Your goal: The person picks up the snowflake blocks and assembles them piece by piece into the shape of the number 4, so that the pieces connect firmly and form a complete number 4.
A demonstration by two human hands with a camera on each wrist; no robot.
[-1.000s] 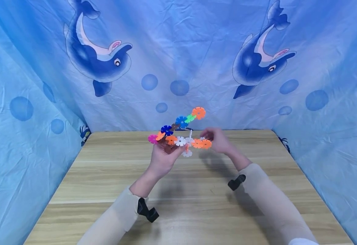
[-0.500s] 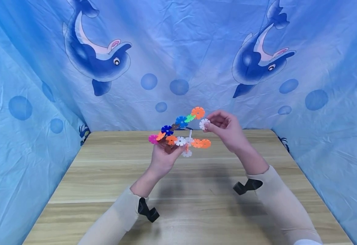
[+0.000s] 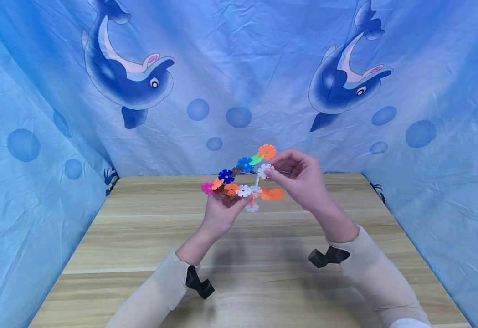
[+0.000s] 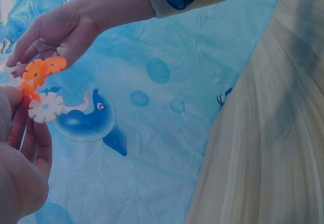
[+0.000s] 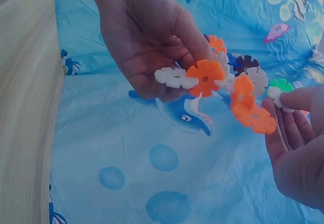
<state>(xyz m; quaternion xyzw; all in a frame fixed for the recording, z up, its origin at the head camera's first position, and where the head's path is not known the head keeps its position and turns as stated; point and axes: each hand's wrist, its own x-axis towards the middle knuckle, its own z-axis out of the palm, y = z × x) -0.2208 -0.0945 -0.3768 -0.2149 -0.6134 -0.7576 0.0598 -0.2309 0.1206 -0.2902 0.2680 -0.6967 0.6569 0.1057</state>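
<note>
My left hand (image 3: 221, 213) grips a joined chain of notched plastic snowflake discs above the table, thumb in front. One branch runs from a pink disc (image 3: 208, 187) through dark blue (image 3: 226, 176) and blue (image 3: 245, 164) up to an orange disc (image 3: 267, 152). The other runs right through white (image 3: 244, 191) to orange discs (image 3: 277, 194), with a white disc (image 5: 174, 77) hanging below. Between thumb and fingers, my right hand (image 3: 306, 182) pinches a single white snowflake disc (image 3: 265, 171). It is close above an upright white disc (image 3: 257, 181); whether they touch I cannot tell.
Below both hands lies a wood-grain table (image 3: 263, 282). Blue curtain (image 3: 239, 68) printed with dolphins and bubbles encloses its back and sides. Each forearm wears a black camera mount (image 3: 199, 283) over a light sleeve.
My right hand rose from behind the chain's orange end with the white disc, then moved left and slightly down to the upright white disc. My left hand has hardly moved.
</note>
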